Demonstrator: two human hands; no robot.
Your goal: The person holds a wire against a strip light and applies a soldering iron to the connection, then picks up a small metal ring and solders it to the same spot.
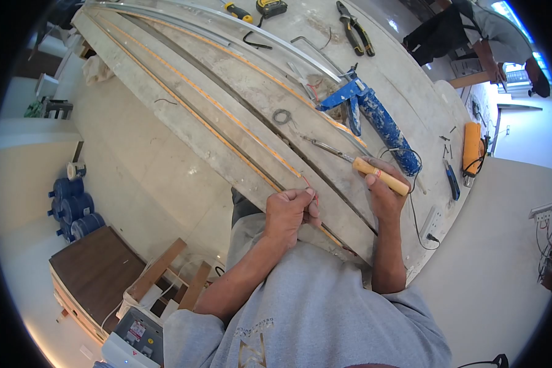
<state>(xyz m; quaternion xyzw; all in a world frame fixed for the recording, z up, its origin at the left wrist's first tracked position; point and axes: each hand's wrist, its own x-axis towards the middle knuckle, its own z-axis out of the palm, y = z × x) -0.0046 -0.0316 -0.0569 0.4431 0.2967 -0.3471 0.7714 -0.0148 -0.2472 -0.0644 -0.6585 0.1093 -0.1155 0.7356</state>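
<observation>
My left hand [291,210] pinches a thin red wire [310,187] at the near end of an orange LED strip [251,136] that runs along a long grey channel [184,98] on the workbench. In my right hand [383,195] is a soldering iron [349,158] with a wooden handle. Its metal tip points away along the channel, just beyond the left hand.
A blue caulking gun [377,116], pliers [354,27], a coil of wire [281,116], a yellow tape measure [270,7], a screwdriver [452,181] and an orange tool [471,146] lie on the dusty bench. Another person [472,34] bends at the far right. Water bottles [73,208] stand on the floor.
</observation>
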